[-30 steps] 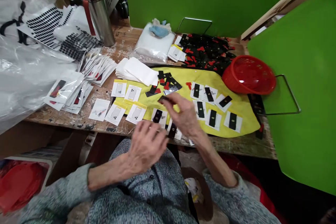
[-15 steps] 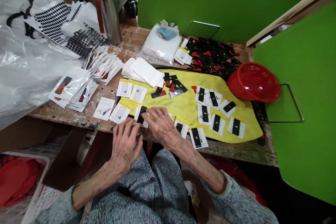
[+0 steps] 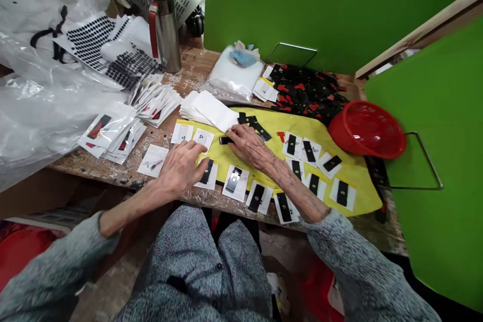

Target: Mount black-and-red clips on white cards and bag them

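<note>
Desk [image 3: 188,73]: worn wood, yellow cloth [image 3: 221,156] spread on it
Left hand [image 3: 181,166]: open, palm down, beside a white card [image 3: 212,181]
Right hand [image 3: 249,146]: fingertips on a black strip [image 3: 225,140] on the cloth, grip unclear

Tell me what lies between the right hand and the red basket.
White cards bearing black strips, laid on the yellow cloth, fill that stretch in the head view.

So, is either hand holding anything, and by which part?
Nothing is lifted: right hand fingers touch one end of a black strip; left hand rests on cards.
</note>
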`<state>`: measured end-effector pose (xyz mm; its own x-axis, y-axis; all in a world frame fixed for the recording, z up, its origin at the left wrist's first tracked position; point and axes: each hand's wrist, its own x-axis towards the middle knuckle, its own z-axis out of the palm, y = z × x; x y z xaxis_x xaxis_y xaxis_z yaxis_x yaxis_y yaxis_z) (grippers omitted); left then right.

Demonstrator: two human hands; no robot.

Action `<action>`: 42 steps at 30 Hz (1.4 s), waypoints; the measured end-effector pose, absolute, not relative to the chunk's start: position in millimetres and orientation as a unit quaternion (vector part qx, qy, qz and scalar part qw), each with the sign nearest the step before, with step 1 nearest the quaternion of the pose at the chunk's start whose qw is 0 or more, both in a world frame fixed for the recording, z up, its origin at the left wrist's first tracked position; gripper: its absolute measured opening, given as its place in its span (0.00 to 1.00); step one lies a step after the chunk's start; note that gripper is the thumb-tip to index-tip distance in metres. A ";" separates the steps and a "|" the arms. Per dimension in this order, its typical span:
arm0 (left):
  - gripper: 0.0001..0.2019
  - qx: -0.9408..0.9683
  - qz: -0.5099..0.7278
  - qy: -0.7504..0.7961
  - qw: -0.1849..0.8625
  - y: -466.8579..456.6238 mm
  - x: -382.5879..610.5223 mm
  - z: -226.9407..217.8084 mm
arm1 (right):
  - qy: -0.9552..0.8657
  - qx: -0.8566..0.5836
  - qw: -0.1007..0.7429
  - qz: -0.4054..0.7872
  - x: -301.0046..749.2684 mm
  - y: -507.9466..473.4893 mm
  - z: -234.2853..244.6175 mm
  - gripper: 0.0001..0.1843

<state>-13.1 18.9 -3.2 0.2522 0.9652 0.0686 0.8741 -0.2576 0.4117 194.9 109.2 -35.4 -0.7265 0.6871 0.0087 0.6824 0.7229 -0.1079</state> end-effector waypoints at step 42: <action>0.05 0.733 0.160 0.653 0.105 42.3 -13.3 -41.6 | -0.632 -0.487 0.312 0.516 178.4 120.0 -29.8 0.10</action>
